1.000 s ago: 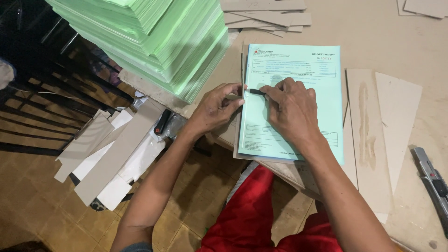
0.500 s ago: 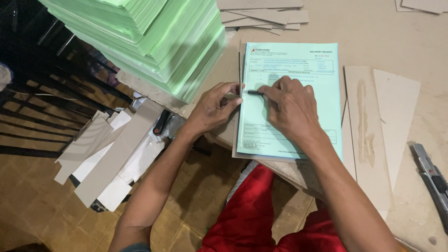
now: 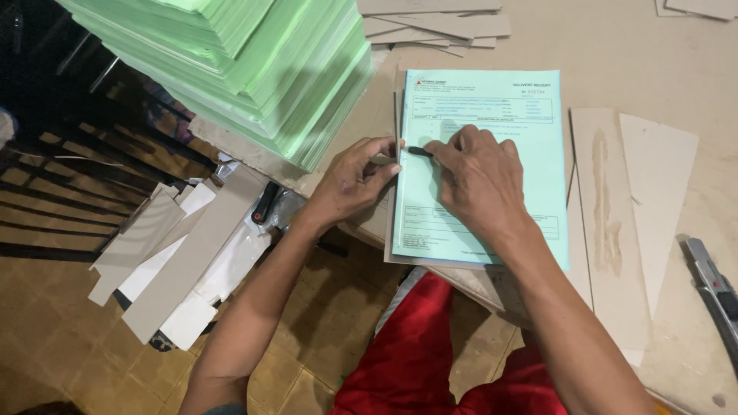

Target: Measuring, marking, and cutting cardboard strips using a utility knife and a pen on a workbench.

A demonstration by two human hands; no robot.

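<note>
A pad of light blue-green printed forms [image 3: 492, 100] lies on the tan work table [image 3: 615, 46]. My right hand [image 3: 477, 180] rests on the pad and grips a small black tool [image 3: 419, 152] whose tip points at the pad's left edge. My left hand [image 3: 354, 184] holds that left edge, fingers curled against the side of the pad. Both forearms reach in from below.
A tall fanned stack of green paper [image 3: 254, 61] stands at the upper left. Cardboard strips [image 3: 630, 207] lie right of the pad, more [image 3: 430, 19] behind it. A utility knife [image 3: 715, 288] sits at the right edge. Grey and white strips [image 3: 184, 261] lie on the floor beside black bars.
Both hands have stayed on the pad's left edge; the right hand with the black tool has shifted only slightly.
</note>
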